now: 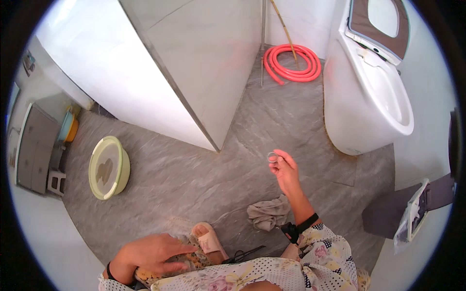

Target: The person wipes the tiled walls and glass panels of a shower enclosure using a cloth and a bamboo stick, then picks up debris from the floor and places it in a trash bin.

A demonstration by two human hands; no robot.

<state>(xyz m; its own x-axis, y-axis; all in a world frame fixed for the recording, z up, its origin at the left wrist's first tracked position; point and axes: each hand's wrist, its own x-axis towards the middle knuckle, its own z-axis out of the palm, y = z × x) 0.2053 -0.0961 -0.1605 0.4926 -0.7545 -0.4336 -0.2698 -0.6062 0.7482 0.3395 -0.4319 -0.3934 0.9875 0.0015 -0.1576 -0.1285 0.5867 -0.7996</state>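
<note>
My right hand [285,173] is held out over the grey floor, its thumb and fingers pinching a small, thin, pale ring [271,156]. What the ring belongs to is too small to tell. Below that forearm a crumpled grey cloth [268,213] lies on the floor. My left hand [158,253] rests at my knee, on flowered fabric, with its fingers stretched out and nothing in them. Beside it shows my foot in a pale slipper [211,242].
A light green basin [125,172] with water stands on the left. A partition wall [194,72] juts toward me; a coiled red hose [310,72] lies behind it. The white toilet [349,111] has its lid up. A dark bin [388,213] is at right.
</note>
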